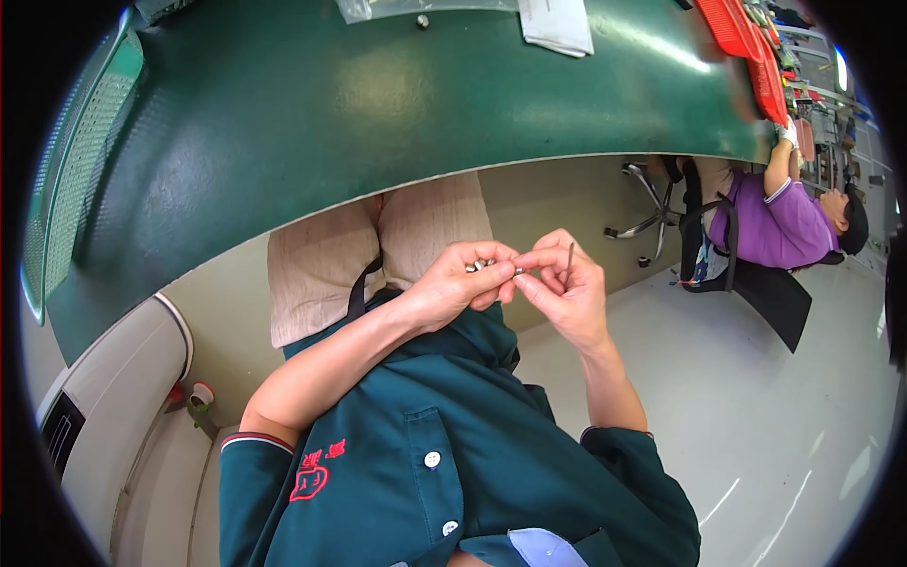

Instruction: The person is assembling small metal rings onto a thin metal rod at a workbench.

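Note:
Over my lap, in front of the table edge, my two hands meet at the fingertips. My left hand (pixel 458 282) is closed around a few small shiny metal pieces (pixel 480 266), which show between its thumb and fingers. At the tips of both hands sits another small metal piece (pixel 519 271), too small to name. My right hand (pixel 572 293) has its thumb and forefinger closed at that piece. A thin dark rod (pixel 570 262) stands up from between the right fingers; its lower end is hidden.
Beyond my lap spreads a green-topped table (pixel 312 104). On it are a small metal piece (pixel 422 22), a clear plastic bag (pixel 416 8), white papers (pixel 556 26), a green basket (pixel 90 161) and red trays (pixel 746 52). To the right, a person in purple (pixel 784 222) sits working.

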Tool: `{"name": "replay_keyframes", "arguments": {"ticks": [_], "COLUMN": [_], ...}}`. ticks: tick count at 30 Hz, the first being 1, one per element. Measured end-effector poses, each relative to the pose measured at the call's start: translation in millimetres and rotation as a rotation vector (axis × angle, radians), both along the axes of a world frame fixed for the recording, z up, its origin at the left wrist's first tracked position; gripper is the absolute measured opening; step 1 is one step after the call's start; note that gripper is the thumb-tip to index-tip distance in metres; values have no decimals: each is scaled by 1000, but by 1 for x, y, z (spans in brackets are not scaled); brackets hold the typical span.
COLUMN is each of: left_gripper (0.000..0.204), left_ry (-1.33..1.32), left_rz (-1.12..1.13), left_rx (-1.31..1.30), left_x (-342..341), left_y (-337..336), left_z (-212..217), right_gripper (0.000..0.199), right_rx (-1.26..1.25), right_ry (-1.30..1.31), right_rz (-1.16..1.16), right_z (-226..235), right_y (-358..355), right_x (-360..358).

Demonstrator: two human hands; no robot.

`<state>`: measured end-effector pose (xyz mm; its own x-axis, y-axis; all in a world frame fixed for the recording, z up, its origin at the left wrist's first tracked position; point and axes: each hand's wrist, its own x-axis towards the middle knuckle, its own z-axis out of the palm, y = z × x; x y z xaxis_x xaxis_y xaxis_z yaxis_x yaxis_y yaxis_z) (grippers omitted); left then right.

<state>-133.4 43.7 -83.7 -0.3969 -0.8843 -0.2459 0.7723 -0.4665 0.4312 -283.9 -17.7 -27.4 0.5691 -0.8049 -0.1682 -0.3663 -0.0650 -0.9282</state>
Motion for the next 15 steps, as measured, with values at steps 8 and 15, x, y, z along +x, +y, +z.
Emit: {"name": "replay_keyframes", "arguments": {"ticks": [8, 15], "left_gripper": [22, 22], "left_ry": [-81, -80], "left_rz": [34, 52], "left_rx": [83, 17], "left_x": [1, 9], "left_y": [13, 11], "left_z": [-1, 5], "right_gripper": [11, 11], "right_rx": [-279, -519], "right_ry": [71, 138], "right_rz": [-39, -72], "right_z": [15, 40], "right_y": [-8, -60], "right_x": [20, 54]}}
